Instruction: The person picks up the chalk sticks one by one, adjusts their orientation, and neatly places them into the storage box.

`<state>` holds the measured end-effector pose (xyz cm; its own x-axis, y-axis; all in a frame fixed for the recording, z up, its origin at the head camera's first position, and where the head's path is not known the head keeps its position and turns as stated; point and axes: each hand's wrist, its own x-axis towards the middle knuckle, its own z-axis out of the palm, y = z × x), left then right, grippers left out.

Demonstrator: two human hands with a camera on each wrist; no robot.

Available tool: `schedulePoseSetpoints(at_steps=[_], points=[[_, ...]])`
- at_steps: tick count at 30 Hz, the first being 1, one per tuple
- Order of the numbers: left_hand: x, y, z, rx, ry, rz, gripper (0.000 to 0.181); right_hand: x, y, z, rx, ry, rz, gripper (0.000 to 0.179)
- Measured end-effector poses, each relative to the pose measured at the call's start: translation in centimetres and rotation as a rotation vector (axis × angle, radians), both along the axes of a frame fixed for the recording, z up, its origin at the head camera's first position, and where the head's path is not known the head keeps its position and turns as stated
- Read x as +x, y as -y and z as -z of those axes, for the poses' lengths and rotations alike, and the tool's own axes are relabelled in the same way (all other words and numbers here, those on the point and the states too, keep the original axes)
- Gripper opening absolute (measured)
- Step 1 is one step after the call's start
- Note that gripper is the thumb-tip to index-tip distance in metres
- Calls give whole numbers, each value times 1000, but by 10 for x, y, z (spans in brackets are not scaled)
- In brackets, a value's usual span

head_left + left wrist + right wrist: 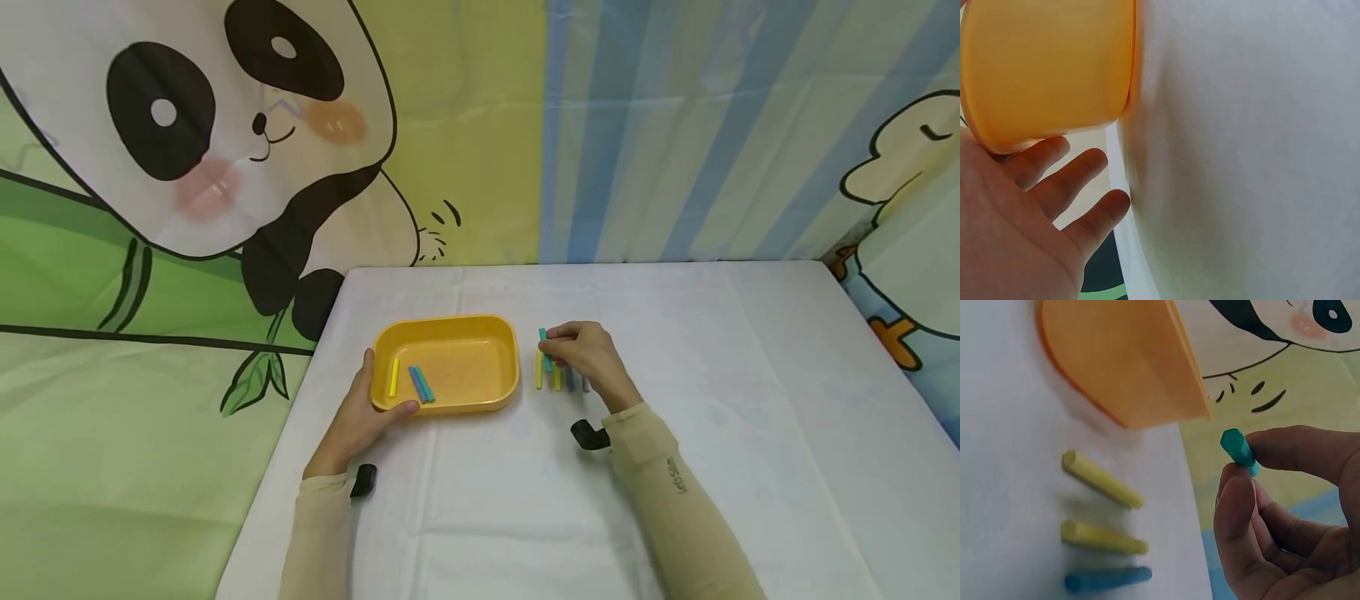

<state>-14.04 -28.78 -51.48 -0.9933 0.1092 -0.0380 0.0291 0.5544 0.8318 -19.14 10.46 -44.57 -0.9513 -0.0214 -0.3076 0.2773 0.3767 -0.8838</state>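
My left hand [358, 423] holds the near left corner of a yellow-orange plastic tray [472, 358], thumb over the rim and fingers along the outer wall. Inside the tray lie a yellow chalk stick [393, 377] and, side by side, a blue stick [416, 385] and a teal stick [425, 384]. Right of the tray, my right hand [592, 354] pinches a teal chalk stick [1237, 449] between thumb and fingertips, lifted over a row of sticks. That row shows two yellow sticks [1102, 479] and a blue stick [1109, 579]; its right end is partly hidden by the hand.
A white cloth [480, 517] covers the table. Behind it hangs a printed backdrop [480, 125] with a panda and stripes. Black wrist mounts [590, 435] stick out from both beige sleeves [675, 492].
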Motion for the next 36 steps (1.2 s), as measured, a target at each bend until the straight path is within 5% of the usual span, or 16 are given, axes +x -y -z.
schedulePoseSetpoints(at_steps=[8, 20, 36], points=[[1, 0, -3, -15, -1, -4, 127, -5, 35, -14, -56, -45, -63, 29], [-1, -1, -2, -14, -4, -5, 127, -14, 71, -15, -151, -43, -115, 26], [1, -4, -5, -19, 22, -14, 125, -24, 122, 7, -92, -33, -155, 19]])
